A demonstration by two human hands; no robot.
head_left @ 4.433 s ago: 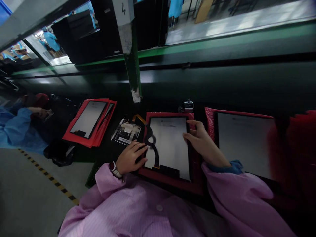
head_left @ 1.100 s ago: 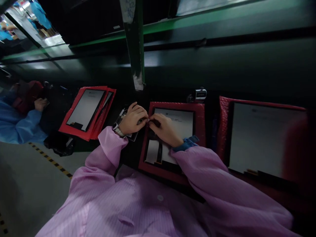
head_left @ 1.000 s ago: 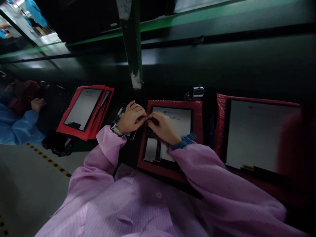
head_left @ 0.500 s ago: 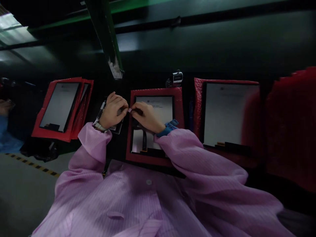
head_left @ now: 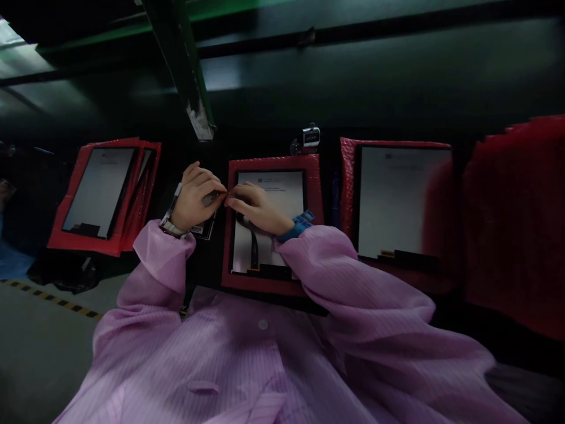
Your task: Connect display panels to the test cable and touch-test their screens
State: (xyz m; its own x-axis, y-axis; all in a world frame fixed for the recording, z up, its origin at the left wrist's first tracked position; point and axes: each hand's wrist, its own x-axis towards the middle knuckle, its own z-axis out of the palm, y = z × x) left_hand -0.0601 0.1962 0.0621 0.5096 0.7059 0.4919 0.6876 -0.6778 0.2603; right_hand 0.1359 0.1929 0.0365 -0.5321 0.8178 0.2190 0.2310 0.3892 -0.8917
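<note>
My left hand (head_left: 196, 198) and my right hand (head_left: 259, 209) meet fingertip to fingertip, each in a pinch. Whatever tiny piece lies between the fingertips is too small and covered to name. Beneath my right hand is a flat display panel (head_left: 242, 250) with a pale, printed face and a dark strip along its lower edge. The panel rests on a red padded sheet (head_left: 312, 185). A black curved strip (head_left: 255, 250) lies over the panel's lower left part. Beside my left wrist, a dark flat item with a label (head_left: 203, 229) is partly hidden.
Similar panels on red sheets lie at left (head_left: 99, 191) and right (head_left: 386, 200). A silver tally counter (head_left: 311, 136) stands behind the middle panel. Red padded sheets (head_left: 521, 229) pile up at far right. A green post (head_left: 176, 56) slants down from above. Another person's blue sleeve (head_left: 13, 256) shows at far left.
My fingertips have drawn closer together, and the small pinkish piece seen between them is now covered. The whole view has shifted slightly, so things appear a little further left.
</note>
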